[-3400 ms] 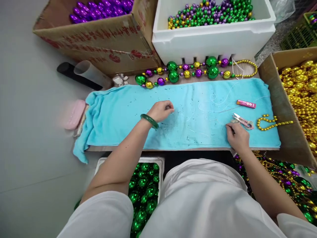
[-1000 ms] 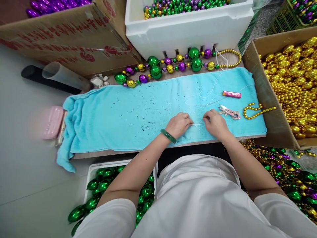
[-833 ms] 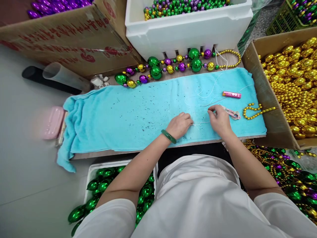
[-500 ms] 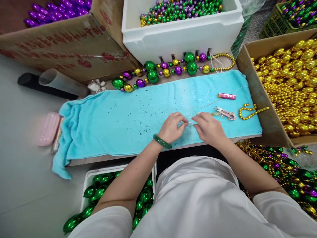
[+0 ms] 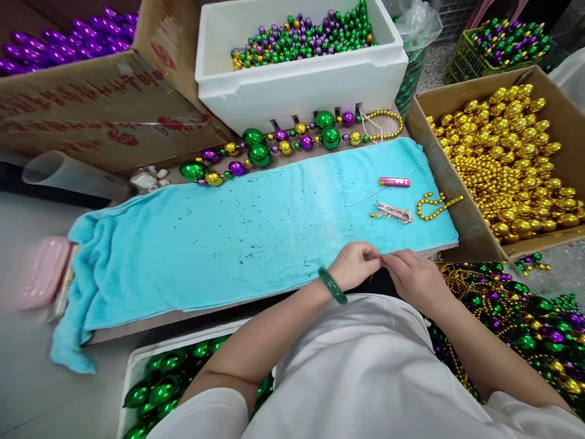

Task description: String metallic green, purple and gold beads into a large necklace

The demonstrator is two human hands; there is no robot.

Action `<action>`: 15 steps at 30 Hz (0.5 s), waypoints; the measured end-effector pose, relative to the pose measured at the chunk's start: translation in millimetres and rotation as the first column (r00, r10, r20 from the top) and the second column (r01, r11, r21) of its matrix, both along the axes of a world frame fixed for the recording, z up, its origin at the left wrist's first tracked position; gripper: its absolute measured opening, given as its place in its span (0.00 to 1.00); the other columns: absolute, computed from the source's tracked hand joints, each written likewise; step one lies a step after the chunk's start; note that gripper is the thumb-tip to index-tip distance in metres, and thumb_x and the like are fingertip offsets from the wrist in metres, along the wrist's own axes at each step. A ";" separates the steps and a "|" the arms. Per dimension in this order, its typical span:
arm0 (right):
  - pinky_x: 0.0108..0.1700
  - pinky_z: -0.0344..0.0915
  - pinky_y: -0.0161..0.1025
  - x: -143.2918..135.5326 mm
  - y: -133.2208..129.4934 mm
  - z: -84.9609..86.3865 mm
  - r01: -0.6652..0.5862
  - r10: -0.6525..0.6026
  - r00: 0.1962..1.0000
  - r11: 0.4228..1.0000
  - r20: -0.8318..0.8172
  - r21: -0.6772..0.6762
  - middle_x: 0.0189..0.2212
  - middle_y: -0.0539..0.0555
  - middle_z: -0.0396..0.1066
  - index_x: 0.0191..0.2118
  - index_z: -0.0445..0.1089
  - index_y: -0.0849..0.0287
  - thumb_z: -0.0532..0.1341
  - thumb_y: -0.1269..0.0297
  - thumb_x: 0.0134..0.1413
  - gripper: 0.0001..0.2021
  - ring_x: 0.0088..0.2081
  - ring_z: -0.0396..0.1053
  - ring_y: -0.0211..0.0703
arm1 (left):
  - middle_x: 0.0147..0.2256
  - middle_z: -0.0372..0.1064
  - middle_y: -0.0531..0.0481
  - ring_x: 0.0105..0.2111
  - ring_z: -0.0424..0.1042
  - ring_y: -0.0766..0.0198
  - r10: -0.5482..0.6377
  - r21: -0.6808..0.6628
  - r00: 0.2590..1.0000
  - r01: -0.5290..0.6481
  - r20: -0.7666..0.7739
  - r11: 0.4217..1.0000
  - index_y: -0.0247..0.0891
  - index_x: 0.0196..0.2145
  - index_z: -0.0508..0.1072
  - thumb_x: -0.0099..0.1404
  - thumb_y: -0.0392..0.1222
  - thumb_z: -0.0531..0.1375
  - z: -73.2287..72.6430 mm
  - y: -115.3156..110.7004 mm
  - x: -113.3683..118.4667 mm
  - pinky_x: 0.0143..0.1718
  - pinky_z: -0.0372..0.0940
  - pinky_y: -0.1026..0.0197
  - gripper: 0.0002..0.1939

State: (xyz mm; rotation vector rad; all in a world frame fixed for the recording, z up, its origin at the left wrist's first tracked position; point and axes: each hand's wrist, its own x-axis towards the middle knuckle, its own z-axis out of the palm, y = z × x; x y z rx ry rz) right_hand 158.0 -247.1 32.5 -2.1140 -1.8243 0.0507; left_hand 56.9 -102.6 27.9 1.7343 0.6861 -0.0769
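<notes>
My left hand (image 5: 355, 264), with a green bangle (image 5: 333, 285) on its wrist, is closed in a pinch at the front edge of the blue towel (image 5: 183, 244). Its fingertips meet those of my right hand (image 5: 415, 275), which is pinched shut too. Between them is a thin white thread, mostly hidden by the fingers. Beyond the hands on the towel lie pink-handled thread snips (image 5: 393, 212), a pink lighter (image 5: 395, 182), a short string of gold beads (image 5: 429, 208) and a loose length of white thread (image 5: 342, 190).
A necklace of green, purple and gold beads (image 5: 259, 155) lies behind the towel. A white foam box (image 5: 297, 91) of small beads stands at the back. Cardboard boxes hold purple beads (image 5: 68, 46) and gold beads (image 5: 516, 158). Bead strands (image 5: 525, 323) lie at lower right.
Both hands have come back toward my body, to the towel's front edge, and their fingertips have drawn together. The view has shifted to the right.
</notes>
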 end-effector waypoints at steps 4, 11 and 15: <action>0.34 0.63 0.38 8.7 -22.9 0.2 0.075 -0.076 0.995 0.997 -0.069 -0.018 0.28 0.55 0.73 0.36 0.72 0.59 0.52 0.69 0.62 0.12 0.32 0.69 0.44 | 0.24 0.72 0.50 0.27 0.68 0.64 -0.071 -0.174 0.997 0.064 -0.034 0.983 0.35 0.28 0.78 0.55 0.44 0.62 -7.5 -16.2 13.3 0.32 0.61 0.62 0.09; 0.31 0.60 0.38 48.4 -61.8 -53.4 0.306 -0.415 0.909 0.736 -0.046 -0.604 0.32 0.59 0.76 0.32 0.74 0.57 0.54 0.69 0.55 0.10 0.33 0.73 0.48 | 0.38 0.76 0.47 0.39 0.72 0.61 -0.097 0.000 0.995 0.097 0.039 0.995 0.38 0.35 0.79 0.58 0.45 0.61 -5.8 -13.5 14.7 0.41 0.63 0.62 0.11; 0.37 0.63 0.40 64.9 -59.5 -109.1 0.317 -0.570 0.822 0.457 0.001 -0.831 0.39 0.65 0.76 0.39 0.75 0.61 0.54 0.69 0.55 0.13 0.43 0.74 0.53 | 0.36 0.75 0.47 0.36 0.72 0.63 -0.034 0.081 0.997 0.028 0.067 0.996 0.37 0.35 0.78 0.60 0.44 0.59 -8.4 3.7 8.6 0.37 0.63 0.63 0.11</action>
